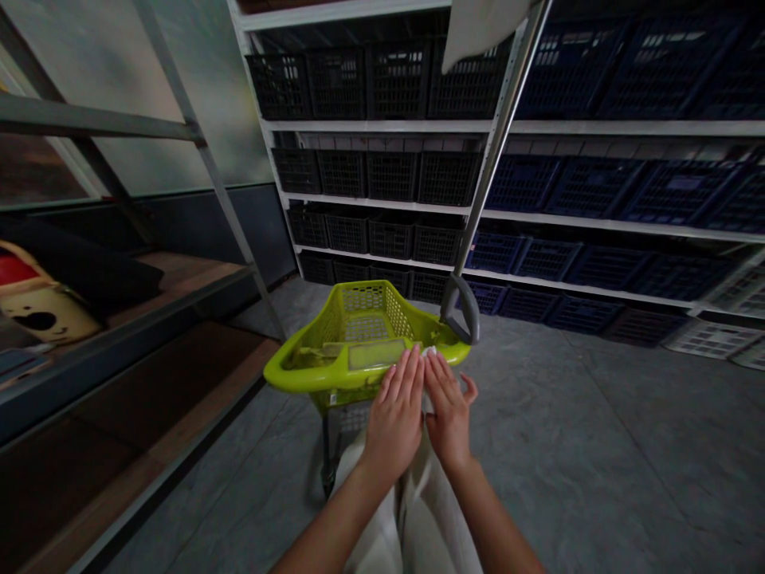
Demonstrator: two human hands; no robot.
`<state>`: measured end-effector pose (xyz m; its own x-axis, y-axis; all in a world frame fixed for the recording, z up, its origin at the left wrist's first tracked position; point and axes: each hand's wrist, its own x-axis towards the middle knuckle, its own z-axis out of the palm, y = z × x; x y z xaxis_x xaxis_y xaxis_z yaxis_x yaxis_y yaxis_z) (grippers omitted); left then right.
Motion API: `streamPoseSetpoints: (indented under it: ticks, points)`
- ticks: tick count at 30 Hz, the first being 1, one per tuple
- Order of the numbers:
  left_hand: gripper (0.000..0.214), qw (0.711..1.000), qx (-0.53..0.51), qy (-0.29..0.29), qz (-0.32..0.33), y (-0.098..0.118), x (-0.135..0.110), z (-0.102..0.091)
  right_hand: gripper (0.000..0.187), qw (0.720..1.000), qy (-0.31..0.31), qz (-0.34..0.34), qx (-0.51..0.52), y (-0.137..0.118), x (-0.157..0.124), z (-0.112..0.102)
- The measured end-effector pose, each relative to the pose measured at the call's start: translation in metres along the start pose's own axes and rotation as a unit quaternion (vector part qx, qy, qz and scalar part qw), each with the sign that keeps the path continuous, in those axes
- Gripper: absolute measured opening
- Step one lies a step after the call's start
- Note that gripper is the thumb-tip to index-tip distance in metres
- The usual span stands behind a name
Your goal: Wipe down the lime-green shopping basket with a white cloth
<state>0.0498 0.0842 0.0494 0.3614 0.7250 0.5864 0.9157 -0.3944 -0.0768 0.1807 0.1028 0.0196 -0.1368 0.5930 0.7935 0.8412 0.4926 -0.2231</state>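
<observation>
A yellow-green plastic shopping cart (304,375) stands right in front of me, its handle rim toward my body. My left hand (398,410) lies with fingers stretched out and together, fingertips on the handle beside its clear rectangular panel (376,354). Close against it, my right hand (448,410) presses a crumpled white tissue (429,351) to the handle, thumb tucked in and little finger lifted away. Most of the tissue is hidden under the fingers. A grey loop-shaped grip (471,311) rises from the cart's right corner.
White shelving (382,126) ahead holds black crates (391,175) and, to the right, blue crates (594,187). A metal-framed wooden shelf (197,275) at left carries a cartoon-faced bag (51,311) and dark fabric. A metal pole (502,151) stands behind the cart. Grey floor (574,446) surrounds it.
</observation>
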Motion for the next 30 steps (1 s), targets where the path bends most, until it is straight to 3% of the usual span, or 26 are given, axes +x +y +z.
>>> streamPoseSetpoints:
  ticks: [3, 8, 12, 15, 21, 23, 27, 30]
  points:
    - [0.072, 1.000, 0.002, -0.004, 0.007, -0.002, 0.000, -0.001, 0.100, 1.000, -0.008, -0.005, -0.008, 0.009, -0.002, -0.003]
    - [0.075, 1.000, -0.004, -0.009, 0.005, -0.001, 0.001, -0.002, 0.099, 0.993, 0.068, 0.077, -0.055, 0.021, 0.000, -0.003]
    - [0.072, 1.000, -0.003, 0.000, -0.003, -0.001, 0.000, 0.001, 0.100, 1.000, 0.008, -0.001, -0.015, 0.005, 0.001, -0.002]
    - [0.069, 1.000, -0.003, -0.002, -0.002, -0.001, 0.000, 0.001, 0.101, 0.999, -0.022, -0.030, -0.001, 0.008, 0.001, -0.006]
    - [0.064, 1.000, -0.015, 0.008, -0.009, 0.001, 0.001, -0.004, 0.094, 0.993, 0.069, 0.083, -0.047, 0.020, -0.001, -0.004]
    - [0.064, 1.000, -0.022, 0.011, -0.007, 0.001, 0.001, -0.005, 0.090, 0.995, 0.063, 0.068, -0.038, 0.012, -0.001, -0.001]
    - [0.062, 1.000, -0.025, 0.006, -0.005, -0.001, 0.000, -0.005, 0.084, 0.999, -0.001, -0.032, 0.011, 0.006, -0.001, -0.001]
    - [0.062, 1.000, -0.022, 0.007, -0.001, -0.001, 0.000, -0.005, 0.089, 1.000, 0.016, 0.004, -0.008, 0.016, -0.001, -0.006]
